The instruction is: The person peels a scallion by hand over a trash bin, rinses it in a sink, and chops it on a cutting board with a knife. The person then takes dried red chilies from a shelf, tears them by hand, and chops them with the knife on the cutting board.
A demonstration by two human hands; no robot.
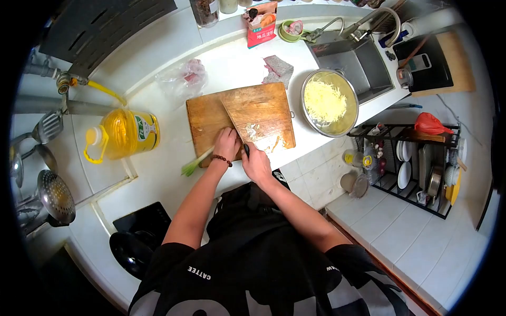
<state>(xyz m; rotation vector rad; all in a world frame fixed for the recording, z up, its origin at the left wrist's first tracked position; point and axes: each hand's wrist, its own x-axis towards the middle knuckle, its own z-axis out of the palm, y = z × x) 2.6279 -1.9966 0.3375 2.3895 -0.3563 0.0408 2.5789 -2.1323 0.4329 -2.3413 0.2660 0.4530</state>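
Observation:
On the wooden cutting board [205,113], my left hand [226,142] is closed around a scallion [199,160], whose green end sticks out past the board's near left edge. My right hand [257,163] grips the black handle of a kitchen knife [234,119], its blade slanting up and left across the board, right beside my left fingers. Small pale chopped bits [253,129] lie to the right of the blade. The scallion's end at the blade is hidden by my fingers.
A metal bowl [352,113] of pale shreds [326,101] stands right of the board, near the sink [363,68]. An oil jug [126,134] is at left. A plastic bag [182,81], a crumpled wrapper [278,71] and a red packet [261,29] lie behind. Below right stands a dish rack [392,195].

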